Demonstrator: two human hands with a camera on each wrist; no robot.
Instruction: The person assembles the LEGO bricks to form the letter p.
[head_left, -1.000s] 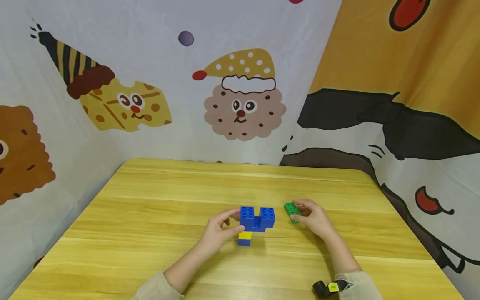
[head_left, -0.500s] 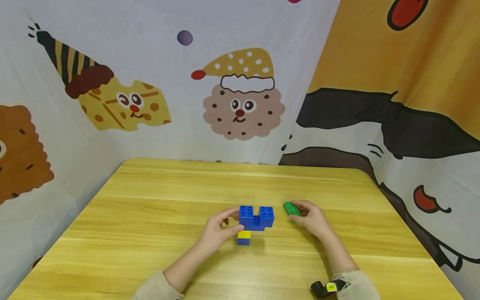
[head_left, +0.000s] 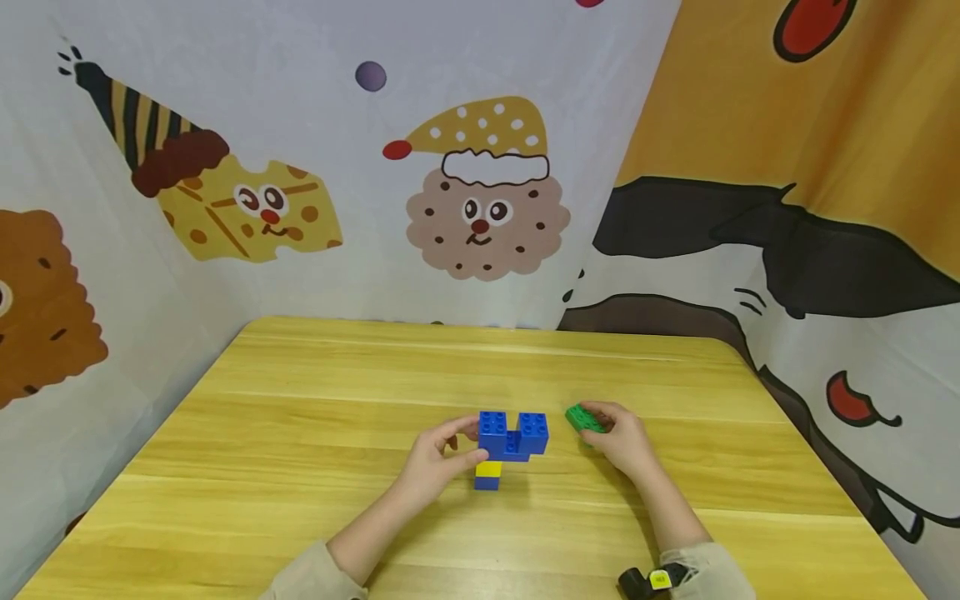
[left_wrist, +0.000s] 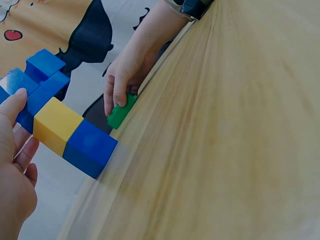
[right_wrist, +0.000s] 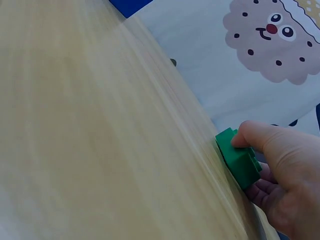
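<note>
My left hand (head_left: 437, 454) pinches the upper blue part of a stack of toy building blocks (head_left: 492, 446). Two blue studded blocks sit side by side on top with a gap between them, over a flat blue piece. Below, a yellow block (left_wrist: 58, 123) and a blue block (left_wrist: 90, 148) form a single column down to the tabletop. To the right, my right hand (head_left: 624, 440) grips a green studded block (head_left: 583, 418) between thumb and fingers, low over the table. In the right wrist view the thumb lies on one side of the green block (right_wrist: 239, 159).
The wood-grain table (head_left: 315, 400) spreads around both hands. A curtain (head_left: 300, 108) printed with cartoon figures hangs behind and beside it. A black device with a yellow label (head_left: 660, 578) sits at the right wrist, by the sleeve.
The green block has turned slightly in my right hand, and the right forearm has shifted a little left. My left hand and the stack have stayed in place.
</note>
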